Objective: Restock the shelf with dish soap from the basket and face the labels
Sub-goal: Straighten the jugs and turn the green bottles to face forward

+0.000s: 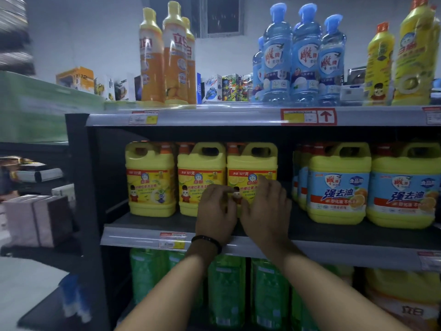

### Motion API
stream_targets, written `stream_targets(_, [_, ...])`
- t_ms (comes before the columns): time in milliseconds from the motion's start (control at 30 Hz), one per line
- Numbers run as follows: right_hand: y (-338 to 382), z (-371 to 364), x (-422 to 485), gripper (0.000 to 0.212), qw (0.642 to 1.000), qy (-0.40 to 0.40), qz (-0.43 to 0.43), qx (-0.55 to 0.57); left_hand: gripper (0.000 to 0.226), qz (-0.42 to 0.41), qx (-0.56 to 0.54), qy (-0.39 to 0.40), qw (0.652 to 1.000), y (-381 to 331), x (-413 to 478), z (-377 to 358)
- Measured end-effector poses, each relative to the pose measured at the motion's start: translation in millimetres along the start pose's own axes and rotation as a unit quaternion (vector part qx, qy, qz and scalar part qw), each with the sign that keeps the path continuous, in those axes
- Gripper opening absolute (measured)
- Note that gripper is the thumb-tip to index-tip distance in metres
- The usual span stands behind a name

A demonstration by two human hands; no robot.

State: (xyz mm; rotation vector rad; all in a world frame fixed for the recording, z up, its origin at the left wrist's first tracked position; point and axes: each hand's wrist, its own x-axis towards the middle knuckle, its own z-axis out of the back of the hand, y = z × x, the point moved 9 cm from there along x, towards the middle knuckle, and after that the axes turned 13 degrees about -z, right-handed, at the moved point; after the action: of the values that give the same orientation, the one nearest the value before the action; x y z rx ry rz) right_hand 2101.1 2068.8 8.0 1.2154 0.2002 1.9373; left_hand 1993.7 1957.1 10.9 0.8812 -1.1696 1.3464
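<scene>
While the left hand (pixel 216 209) grips the yellow jug (pixel 253 163) on the middle shelf (pixel 143 222) with curled fingers (pixel 223 191) and the right hand (pixel 265 204) lies flat, released, swivel gently until the label faces squarely near.

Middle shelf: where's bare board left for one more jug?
Bare board lies between the black upright and the leftmost yellow jug. A narrower gap separates the third yellow jug from the blue-label jugs. The yellow jugs stand tight together, with the left hand and right hand at the third.
</scene>
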Motion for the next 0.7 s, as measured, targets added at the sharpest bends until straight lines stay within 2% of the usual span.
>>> stream_targets(67, [38.6, -0.2, -24.1, 0.056, 0.997, -0.015, 0.066, 0.023, 0.017, 0.023, 0.010, -0.065, 0.998, 13.3, -4.2, 37.1])
stream_targets(133, [70.2, -15.6, -41.6, 0.054, 0.995, 0.019, 0.097, 0.013, 0.026, 0.084, 0.030, -0.090, 0.992, 47.2, -14.6, 69.2])
stream_targets(300, [103.2, -64.2, -65.1, 0.070, 0.983, 0.080, 0.150, -0.063, 0.049, 0.212, 0.109, -0.066, 0.969, 133.1, -24.9, 137.9])
stream_targets(433, [100.4, -92.3, -72.2, 0.078, 0.969, 0.101, 0.180, -0.136, 0.088, 0.300, 0.134, -0.004, 0.945, 196.5, -27.3, 159.5])
stream_targets(533, [104.1, -99.9, -72.6, 0.081, 0.962, 0.097, 0.205, -0.156, 0.104, 0.330, 0.071, 0.016, 0.941, 230.1, -28.4, 155.5])
stream_targets(700, [102.1, -109.6, -73.7, 0.090, 0.958, 0.105, 0.205, -0.169, 0.100, 0.355, -0.068, 0.052, 0.931, 240.0, -25.2, 136.1])
